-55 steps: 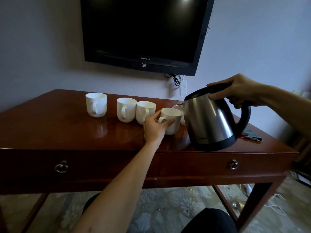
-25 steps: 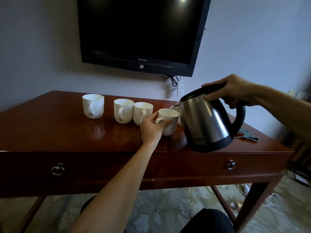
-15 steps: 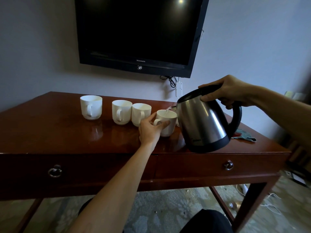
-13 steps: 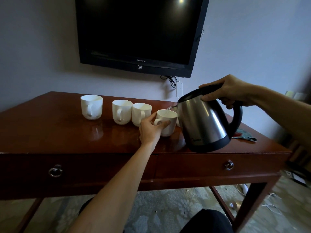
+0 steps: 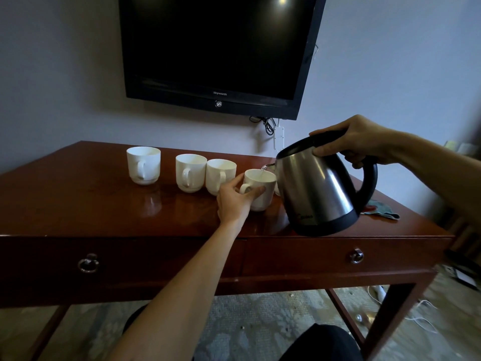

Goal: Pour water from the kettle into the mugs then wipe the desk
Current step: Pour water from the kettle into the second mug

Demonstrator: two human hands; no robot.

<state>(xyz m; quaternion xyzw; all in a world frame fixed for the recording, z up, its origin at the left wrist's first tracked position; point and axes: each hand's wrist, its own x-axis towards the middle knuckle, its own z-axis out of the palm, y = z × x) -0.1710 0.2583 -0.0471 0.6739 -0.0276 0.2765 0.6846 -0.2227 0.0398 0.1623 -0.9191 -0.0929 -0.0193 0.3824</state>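
A steel kettle with a black handle hangs tilted above the desk. My right hand grips its handle, fingers over the lid. A thin stream of water runs from the spout into a white mug. My left hand holds this mug around its handle side. To the left stand three more white mugs: one apart, then two close together. Behind the kettle a bit of another white object shows, mostly hidden. A crumpled cloth lies at the desk's right end.
A dark television hangs on the wall above the desk, with cables and a socket below it. The desk front has two drawers with metal pulls. Cables lie on the carpet at the lower right.
The kettle has tipped further toward the mug and water now flows into it. My left hand has stayed on the mug.
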